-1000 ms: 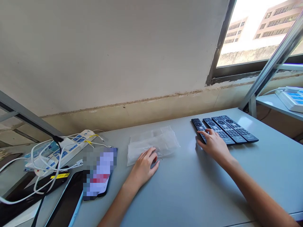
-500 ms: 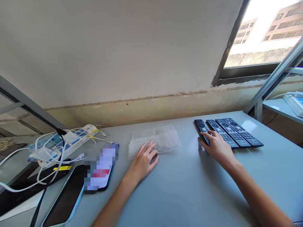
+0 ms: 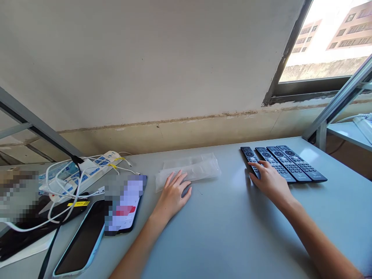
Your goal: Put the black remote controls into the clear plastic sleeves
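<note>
On the grey desk, my left hand (image 3: 173,193) lies with its fingers spread, the fingertips on the near edge of a flat, clear plastic bag (image 3: 200,166). Nothing is gripped in it. Over to the right, my right hand (image 3: 270,181) has its thumb and fingers around a black remote control (image 3: 248,153), whose lower part is hidden under the hand. Right beside it, three more black remotes (image 3: 302,164) lie side by side, buttons up, with a narrow gap between them and the one in my hand.
At the left are a white power strip (image 3: 109,158) with tangled white cables, a phone with a lit screen (image 3: 128,209) and a dark phone in a light blue case (image 3: 83,236). The wall (image 3: 174,77) bounds the desk behind. Metal posts (image 3: 322,133) stand at both sides.
The view has shifted slightly. My left hand's fingers have flattened a little on the bag's edge. My right hand stays at the leftmost remote.
</note>
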`<act>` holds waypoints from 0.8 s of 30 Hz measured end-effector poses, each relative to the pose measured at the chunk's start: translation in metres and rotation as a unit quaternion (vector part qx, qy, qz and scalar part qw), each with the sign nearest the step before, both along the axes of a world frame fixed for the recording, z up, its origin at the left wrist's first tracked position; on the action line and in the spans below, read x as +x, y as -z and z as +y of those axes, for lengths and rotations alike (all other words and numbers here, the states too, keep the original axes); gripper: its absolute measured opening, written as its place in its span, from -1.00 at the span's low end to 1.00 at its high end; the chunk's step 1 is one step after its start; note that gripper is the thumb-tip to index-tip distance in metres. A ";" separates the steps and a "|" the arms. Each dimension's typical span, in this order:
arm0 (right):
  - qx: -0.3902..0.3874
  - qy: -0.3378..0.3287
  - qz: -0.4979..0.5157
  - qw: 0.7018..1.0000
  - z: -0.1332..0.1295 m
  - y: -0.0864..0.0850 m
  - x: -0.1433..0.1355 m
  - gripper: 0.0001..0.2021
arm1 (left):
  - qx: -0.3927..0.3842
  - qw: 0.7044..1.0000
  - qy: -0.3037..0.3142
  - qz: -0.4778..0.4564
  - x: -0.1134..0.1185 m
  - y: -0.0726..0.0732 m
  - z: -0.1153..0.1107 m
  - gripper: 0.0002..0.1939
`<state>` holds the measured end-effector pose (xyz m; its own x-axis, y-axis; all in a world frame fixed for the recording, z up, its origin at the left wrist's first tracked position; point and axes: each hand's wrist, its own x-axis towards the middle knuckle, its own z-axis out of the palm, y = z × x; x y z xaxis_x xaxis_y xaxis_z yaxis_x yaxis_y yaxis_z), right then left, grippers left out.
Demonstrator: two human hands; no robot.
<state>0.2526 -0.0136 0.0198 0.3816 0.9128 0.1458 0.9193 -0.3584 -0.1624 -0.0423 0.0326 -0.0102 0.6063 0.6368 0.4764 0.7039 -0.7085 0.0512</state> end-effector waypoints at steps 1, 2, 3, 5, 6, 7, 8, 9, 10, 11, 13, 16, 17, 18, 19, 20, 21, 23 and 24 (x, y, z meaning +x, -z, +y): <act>-0.005 0.004 0.003 1.000 0.000 -0.002 -0.001 -0.61 | 0.004 1.000 -0.002 0.000 0.000 0.000 0.001 -0.80; -0.009 0.006 0.005 1.000 -0.001 -0.004 -0.003 -0.62 | 0.008 1.000 -0.002 -0.001 -0.001 -0.001 0.001 -0.80; -0.012 0.007 0.007 1.000 -0.001 -0.006 -0.004 -0.63 | 0.013 1.000 -0.002 -0.003 -0.001 -0.002 0.001 -0.80; -0.009 0.013 0.008 1.000 -0.001 -0.008 -0.005 -0.64 | 0.024 1.000 -0.002 -0.008 -0.001 -0.003 0.001 -0.80; -0.004 0.019 0.008 1.000 -0.002 -0.008 -0.005 -0.63 | 0.029 1.000 -0.003 -0.009 -0.001 -0.004 0.001 -0.80; 0.004 0.025 0.007 1.000 -0.002 -0.007 -0.005 -0.62 | 0.031 0.999 -0.006 -0.010 -0.002 -0.005 0.001 -0.81; 0.012 0.032 0.006 0.999 -0.002 -0.007 -0.005 -0.61 | 0.031 0.999 -0.011 -0.012 -0.002 -0.005 0.001 -0.83; 0.019 0.038 0.006 0.999 -0.002 -0.006 -0.004 -0.59 | 0.030 0.999 -0.018 -0.013 -0.002 -0.004 0.002 -0.85; 0.022 0.044 0.007 0.999 -0.002 -0.006 -0.004 -0.58 | 0.028 0.999 -0.027 -0.014 -0.002 -0.004 0.002 -0.87; 0.020 0.049 0.010 0.999 -0.002 -0.007 -0.005 -0.56 | 0.026 0.999 -0.036 -0.014 -0.003 -0.003 0.003 -0.87; 0.002 0.060 0.021 0.998 -0.002 -0.009 -0.006 -0.51 | 0.031 0.998 -0.050 -0.013 -0.005 -0.001 0.005 -0.83; -0.010 0.067 0.035 0.997 -0.002 -0.015 -0.012 -0.46 | 0.048 0.997 -0.049 -0.022 -0.006 0.000 0.007 -0.81; -0.004 0.064 0.039 0.997 -0.002 -0.017 -0.014 -0.47 | 0.057 0.997 -0.048 -0.032 -0.006 -0.001 0.006 -0.81; 0.003 0.058 0.044 0.997 -0.002 -0.019 -0.016 -0.48 | 0.067 0.995 -0.050 -0.046 -0.006 -0.003 0.006 -0.80; 0.008 0.050 0.052 0.997 -0.002 -0.020 -0.018 -0.50 | 0.077 0.993 -0.057 -0.063 -0.005 -0.004 0.005 -0.80; 0.012 0.042 0.064 0.997 -0.002 -0.022 -0.019 -0.52 | 0.086 0.991 -0.067 -0.079 -0.005 -0.007 0.004 -0.80; 0.017 0.034 0.079 0.996 -0.002 -0.023 -0.021 -0.54 | 0.095 0.988 -0.078 -0.094 -0.004 -0.009 0.002 -0.81; 0.046 0.016 0.109 0.993 -0.003 -0.024 -0.024 -0.54 | 0.107 0.982 -0.101 -0.116 -0.003 -0.015 -0.001 -0.82; 0.073 0.003 0.125 0.989 -0.003 -0.025 -0.026 -0.54 | 0.108 0.981 -0.108 -0.121 -0.003 -0.017 -0.003 -0.83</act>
